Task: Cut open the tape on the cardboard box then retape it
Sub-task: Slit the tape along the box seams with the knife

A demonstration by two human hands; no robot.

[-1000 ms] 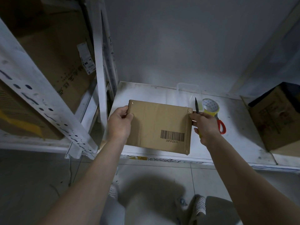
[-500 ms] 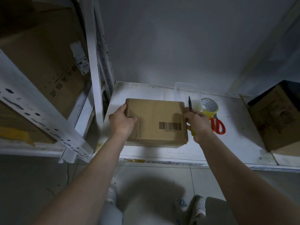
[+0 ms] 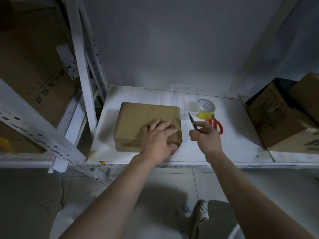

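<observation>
The box point(image 3: 146, 123) is lain flat on the shelf point(image 3: 233, 145) and steadied by the spread fingers of the left hand point(image 3: 159, 140), while a knife point(image 3: 192, 121) is pinched in the right hand point(image 3: 206, 137), so the tape is judged uncut and the blade must be brought onto the seam.

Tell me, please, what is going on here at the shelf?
A person is getting ready to cut the tape on a cardboard box that sits on the white shelf. The left hand presses down on its top, while the right hand holds a dark cutter beside it. A tape roll and red scissors lie behind.
</observation>
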